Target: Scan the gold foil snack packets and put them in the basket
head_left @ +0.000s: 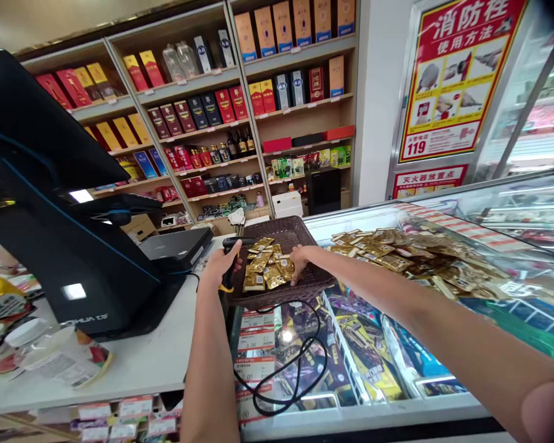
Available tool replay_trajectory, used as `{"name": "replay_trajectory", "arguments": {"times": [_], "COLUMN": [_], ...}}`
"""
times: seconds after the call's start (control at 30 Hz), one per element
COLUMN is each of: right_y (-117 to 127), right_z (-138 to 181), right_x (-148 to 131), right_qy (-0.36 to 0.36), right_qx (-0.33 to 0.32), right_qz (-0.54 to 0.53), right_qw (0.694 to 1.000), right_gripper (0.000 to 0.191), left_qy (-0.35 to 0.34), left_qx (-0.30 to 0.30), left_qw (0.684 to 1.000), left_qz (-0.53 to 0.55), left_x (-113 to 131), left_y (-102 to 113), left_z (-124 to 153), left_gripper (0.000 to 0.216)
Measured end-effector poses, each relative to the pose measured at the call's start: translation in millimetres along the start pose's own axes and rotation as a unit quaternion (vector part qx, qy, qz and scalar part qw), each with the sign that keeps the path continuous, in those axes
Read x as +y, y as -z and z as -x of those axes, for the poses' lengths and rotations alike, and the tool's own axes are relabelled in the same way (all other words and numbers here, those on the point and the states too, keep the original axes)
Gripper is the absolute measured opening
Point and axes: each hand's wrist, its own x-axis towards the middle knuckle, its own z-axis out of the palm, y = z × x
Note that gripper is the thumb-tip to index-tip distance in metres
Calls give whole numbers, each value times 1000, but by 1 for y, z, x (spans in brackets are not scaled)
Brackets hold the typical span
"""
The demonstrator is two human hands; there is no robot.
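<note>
My left hand is wrapped round the handle of a black barcode scanner, held over the left rim of a brown woven basket. Several small gold packets lie in a heap inside that basket. My right hand reaches in from the right and touches the packets at the right side of the heap, fingers bent downward. Whether it grips one of them I cannot tell. A black cable loops over the glass in front of the basket.
The basket rests on a glass-topped freezer with a larger pile of gold packets to the right. A black checkout terminal stands on the white counter at left, near a plastic tub. Shelves of boxes line the back.
</note>
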Motion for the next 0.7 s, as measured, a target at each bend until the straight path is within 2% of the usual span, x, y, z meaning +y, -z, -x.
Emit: {"name": "replay_trajectory", "arguments": {"times": [0.1,0.17,0.2,0.27,0.33,0.4,0.5,0.6,0.7], "right_y": [-1,-3,-5,-9,-13,-14,-14,-13,-11], "right_z": [-11,-13,-12,-10,-7,-3,3,13,29], "right_x": [15,24,28,32,31,25,11,3,11], "right_qy": [-23,-2,17,57,58,12,-39,-51,-75], "right_qx": [-32,-38,-43,-44,-31,-6,61,146,222], "right_qz": [-29,-80,-106,-154,-174,-172,-192,-249,-307], "right_qw": [999,996,993,985,982,985,979,956,922], "right_gripper": [114,130,133,122,104,98,110,113,96], "left_qy": [2,2,3,3,2,-3,-10,-25,-40], "left_qx": [6,9,10,11,12,14,14,12,6], "left_qw": [1000,1000,1000,1000,1000,1000,1000,1000,999], "left_qz": [4,8,9,11,9,6,-5,-13,-5], "left_x": [-1,-1,-1,0,1,2,5,10,19], "left_y": [1,1,0,-2,-4,-6,-10,-14,-21], "left_z": [-1,-1,-1,-1,-1,-1,-1,1,5], "left_gripper": [56,54,54,53,52,53,55,56,56]}}
